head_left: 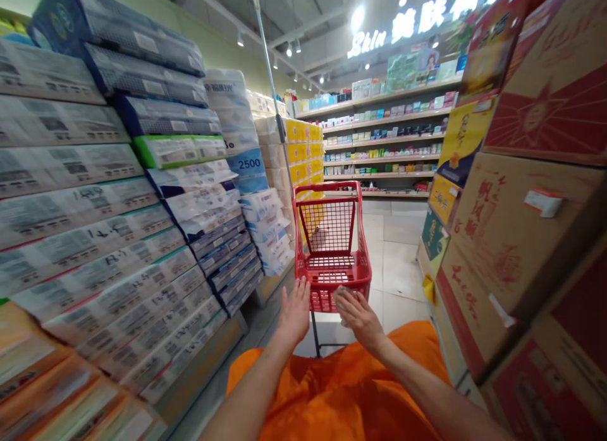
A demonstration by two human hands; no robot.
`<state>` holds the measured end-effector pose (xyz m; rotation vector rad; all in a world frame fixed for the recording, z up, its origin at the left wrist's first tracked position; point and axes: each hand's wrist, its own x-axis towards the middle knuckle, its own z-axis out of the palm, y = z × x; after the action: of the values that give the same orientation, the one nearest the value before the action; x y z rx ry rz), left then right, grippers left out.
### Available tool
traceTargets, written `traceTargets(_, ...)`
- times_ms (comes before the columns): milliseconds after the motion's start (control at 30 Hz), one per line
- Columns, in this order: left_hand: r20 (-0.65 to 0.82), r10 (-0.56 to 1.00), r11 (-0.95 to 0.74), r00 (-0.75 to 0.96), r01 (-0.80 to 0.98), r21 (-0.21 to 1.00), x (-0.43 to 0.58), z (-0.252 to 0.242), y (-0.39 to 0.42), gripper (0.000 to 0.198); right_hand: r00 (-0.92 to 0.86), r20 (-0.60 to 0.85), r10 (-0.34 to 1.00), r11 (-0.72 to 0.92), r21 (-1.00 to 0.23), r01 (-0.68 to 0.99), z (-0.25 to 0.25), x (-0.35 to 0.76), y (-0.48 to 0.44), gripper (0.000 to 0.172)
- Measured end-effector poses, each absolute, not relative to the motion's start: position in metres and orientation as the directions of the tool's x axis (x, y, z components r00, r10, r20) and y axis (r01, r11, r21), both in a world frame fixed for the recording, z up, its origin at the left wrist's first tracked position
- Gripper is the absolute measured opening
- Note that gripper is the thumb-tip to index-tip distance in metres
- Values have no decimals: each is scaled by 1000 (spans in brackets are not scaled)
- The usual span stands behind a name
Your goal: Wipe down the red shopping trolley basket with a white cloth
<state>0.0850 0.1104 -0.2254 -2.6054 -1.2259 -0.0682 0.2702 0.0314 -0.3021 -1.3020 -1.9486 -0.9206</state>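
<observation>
A small red shopping cart (364,258) stands straight ahead of me, its mesh basket bare inside. My left hand (296,311) lies by the near left corner of the basket, palm down with fingers stretched out. At the near right side of the basket is my right hand (356,314), its fingers bent over a crumpled greyish cloth (340,294) pressed towards the rim. Most of the cloth is hidden under the fingers. Whether the left fingertips touch the cart I cannot tell.
Stacked paper packs (95,201) line the left side, with yellow boxes (298,151) beyond. Cardboard cartons (516,232) rise close on the right. Pale floor tiles (386,270) run towards shelves of small goods (384,138). Orange clothing (341,390) covers my lap area.
</observation>
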Motion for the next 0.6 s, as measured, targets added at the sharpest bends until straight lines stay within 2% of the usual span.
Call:
traceTargets(67,167,716,-644,678,734,-217,90,-227,104,67,-360,790,496,281,246,928,-319,272,29,21)
traceTargets(167,190,671,-685,717,697,-212,99,-233,94,65,-358,800,481,286,243,927,-325,273,20,26)
traceTargets(367,148,708,-665,690,723,-188,108,-229,86,61,-133,840,526,138,70,988,-291,290,12,36)
traceTargets(500,113,704,-677,701,710,-192,105,-225,88,63,-173,807,564,147,107,983,-322,300,8,35)
traceTargets(600,121,698,-683,706,706,-184,104,-226,91,62,-179,784,594,149,111,983,-319,302,1,39)
